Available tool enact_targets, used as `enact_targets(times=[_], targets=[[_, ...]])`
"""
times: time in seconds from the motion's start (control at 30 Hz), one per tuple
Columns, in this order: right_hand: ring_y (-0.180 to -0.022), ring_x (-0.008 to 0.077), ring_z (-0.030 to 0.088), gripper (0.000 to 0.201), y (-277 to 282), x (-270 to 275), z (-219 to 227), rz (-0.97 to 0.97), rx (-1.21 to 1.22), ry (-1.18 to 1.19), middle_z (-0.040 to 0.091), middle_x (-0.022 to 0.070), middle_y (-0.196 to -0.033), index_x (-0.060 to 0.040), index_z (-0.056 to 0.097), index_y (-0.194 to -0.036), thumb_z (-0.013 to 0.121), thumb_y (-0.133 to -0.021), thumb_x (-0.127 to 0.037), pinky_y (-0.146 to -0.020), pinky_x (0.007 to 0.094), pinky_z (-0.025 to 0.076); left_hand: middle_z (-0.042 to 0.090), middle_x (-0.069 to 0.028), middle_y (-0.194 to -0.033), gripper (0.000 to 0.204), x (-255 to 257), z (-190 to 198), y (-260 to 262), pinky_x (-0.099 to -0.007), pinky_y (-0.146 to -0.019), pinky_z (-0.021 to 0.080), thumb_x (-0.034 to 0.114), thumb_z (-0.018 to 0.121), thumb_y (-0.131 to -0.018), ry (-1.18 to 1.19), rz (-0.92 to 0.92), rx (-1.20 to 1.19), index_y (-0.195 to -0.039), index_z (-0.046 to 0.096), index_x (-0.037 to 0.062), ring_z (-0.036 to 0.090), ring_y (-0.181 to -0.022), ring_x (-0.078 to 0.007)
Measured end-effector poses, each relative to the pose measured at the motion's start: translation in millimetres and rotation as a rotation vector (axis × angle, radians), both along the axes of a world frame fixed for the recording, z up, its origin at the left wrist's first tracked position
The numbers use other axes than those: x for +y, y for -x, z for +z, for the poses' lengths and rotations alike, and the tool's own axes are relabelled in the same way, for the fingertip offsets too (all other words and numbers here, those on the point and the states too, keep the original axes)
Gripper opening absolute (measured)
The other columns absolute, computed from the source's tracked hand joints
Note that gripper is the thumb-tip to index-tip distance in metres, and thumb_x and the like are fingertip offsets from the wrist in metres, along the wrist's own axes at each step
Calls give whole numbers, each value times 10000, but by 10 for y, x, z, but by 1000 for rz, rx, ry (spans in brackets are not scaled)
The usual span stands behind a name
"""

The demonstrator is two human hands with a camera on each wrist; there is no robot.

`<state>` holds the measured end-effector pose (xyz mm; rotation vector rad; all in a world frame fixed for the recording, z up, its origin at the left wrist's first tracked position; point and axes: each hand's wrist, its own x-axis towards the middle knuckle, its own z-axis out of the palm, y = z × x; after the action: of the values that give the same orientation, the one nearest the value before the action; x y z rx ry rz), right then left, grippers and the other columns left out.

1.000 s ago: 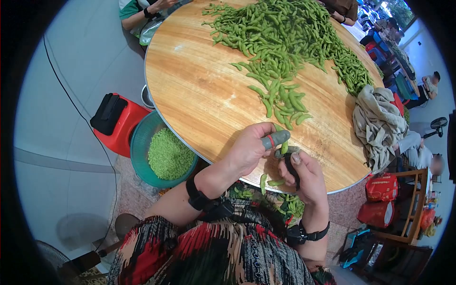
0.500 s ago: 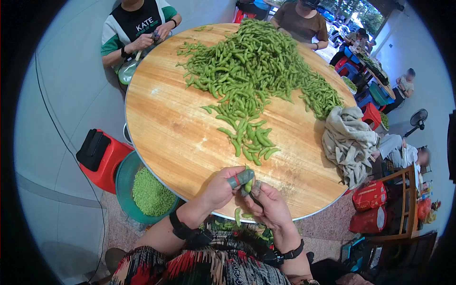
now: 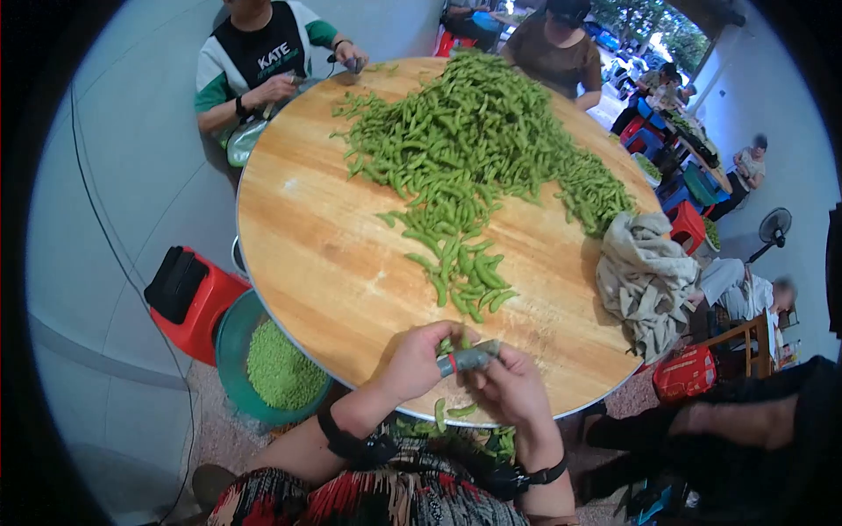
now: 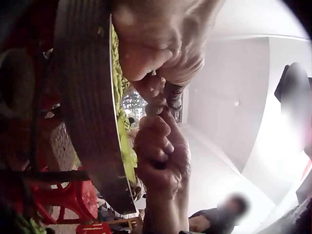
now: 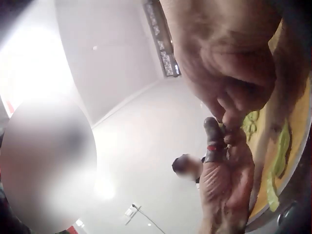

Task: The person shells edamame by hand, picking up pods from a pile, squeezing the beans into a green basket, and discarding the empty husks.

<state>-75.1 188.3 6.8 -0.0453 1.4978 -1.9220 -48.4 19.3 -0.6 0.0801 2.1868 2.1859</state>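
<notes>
In the head view my left hand is at the near table edge, its thumb in a grey cover with a red band. Its fingers curl round a green soybean pod. Against the tip of that thumb cover, the bent fingers of my right hand come together; I cannot tell what they hold. The hands also meet in both wrist views, the left hand below the right hand in the right wrist view. Two loose pods lie at the table edge just below my hands.
A large heap of soybean pods covers the far part of the round wooden table. A crumpled grey cloth lies at right. Shelled beans fill a green basin beside a red stool. Dark-clothed legs are at lower right.
The head view has tilted up. The pod between my hands is now on the left side, and my left thumb reaches across to my right fingers. Someone's legs have come in at lower right.
</notes>
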Motion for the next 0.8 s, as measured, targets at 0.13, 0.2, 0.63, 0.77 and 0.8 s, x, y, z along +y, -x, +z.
enact_targets(times=[0.13,0.2,0.63,0.77,0.8], targets=[[-388,36,332,218,38,113,-51,66,-181,241,502,-2,-602,-16,521,-1095,487,-908,-124,-342,156,245,595,8,-867,263,-23,-189,5,-193,-680,439,82,633,-827,-81,-56,74,-1077,598,11,529,-762,-49],[-385,33,321,281,0,103,72,33,-322,341,488,3,-600,-7,476,-1162,482,-905,-120,-329,146,220,595,13,-872,276,-32,-152,-6,-187,-677,435,88,623,-835,-335,-146,-43,-1100,593,17,528,-759,-45],[-580,36,483,137,74,23,-71,-80,630,-294,551,-18,-647,7,578,-901,609,-847,-116,-528,194,397,584,-47,-776,447,96,-83,-17,-250,-664,445,62,632,-785,231,14,123,-1185,437,29,556,-727,-113],[-392,13,293,144,42,111,-26,-101,20,98,446,-38,-568,-37,546,-820,553,-892,-161,-357,171,239,589,-49,-780,343,60,-38,-58,-267,-668,455,47,614,-795,290,-38,386,-1107,474,27,568,-735,-118],[-392,13,293,144,25,117,-52,-104,19,96,446,-38,-568,-37,546,-820,553,-892,-161,-357,171,239,591,-54,-785,302,57,-36,-56,-271,-672,458,41,602,-803,408,-63,603,-1081,484,29,573,-741,-117]])
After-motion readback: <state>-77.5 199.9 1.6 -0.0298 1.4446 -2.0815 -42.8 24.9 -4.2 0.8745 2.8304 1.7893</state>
